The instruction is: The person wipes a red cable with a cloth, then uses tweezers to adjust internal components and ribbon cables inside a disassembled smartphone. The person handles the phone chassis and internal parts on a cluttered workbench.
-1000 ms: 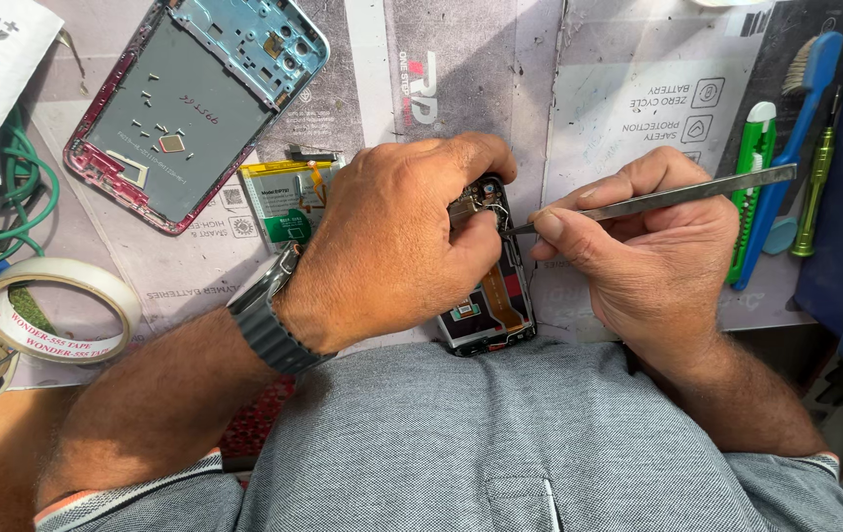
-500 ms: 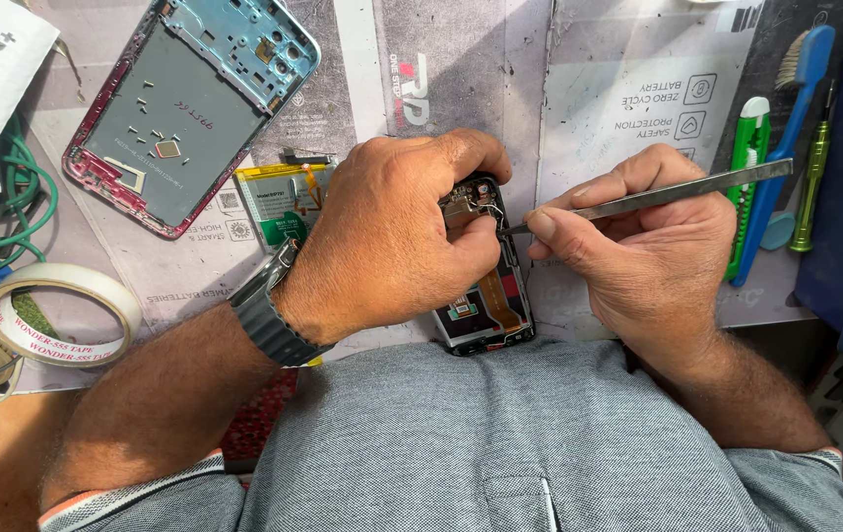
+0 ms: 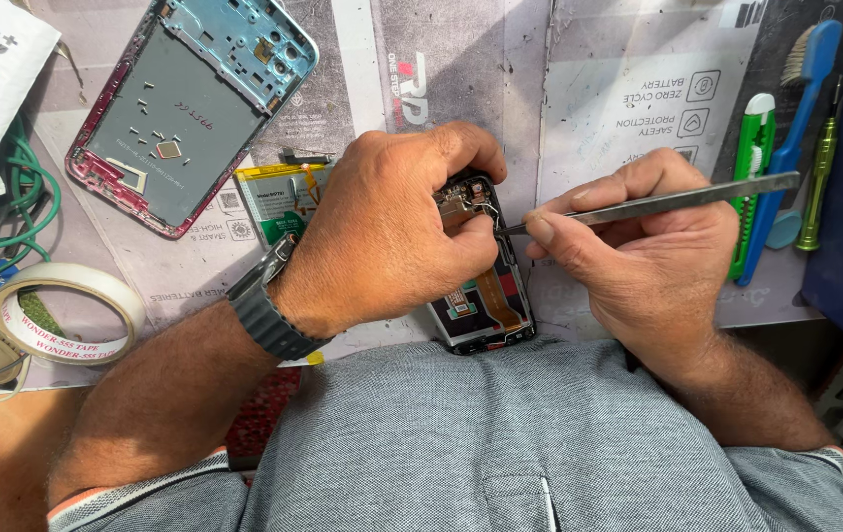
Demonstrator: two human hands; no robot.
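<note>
Left hand (image 3: 382, 236) clamped around the opened phone (image 3: 486, 296), light, stiff and fragile, best held by its edges; right hand (image 3: 658, 256) pinched on slim tweezers (image 3: 658, 200) touching its upper circuitry.

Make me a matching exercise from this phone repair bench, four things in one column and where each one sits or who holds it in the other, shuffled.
Things:
1. opened phone
2. metal tweezers
3. tape roll
4. blue toothbrush

Places:
A. far right of the bench, beside the green utility knife
B. pinched in the right hand, tip at the phone's top end
C. steadied under the left hand, at the bench's near edge
D. flat at the left edge, near the green cable

Pairs: 1-C, 2-B, 3-D, 4-A
</note>
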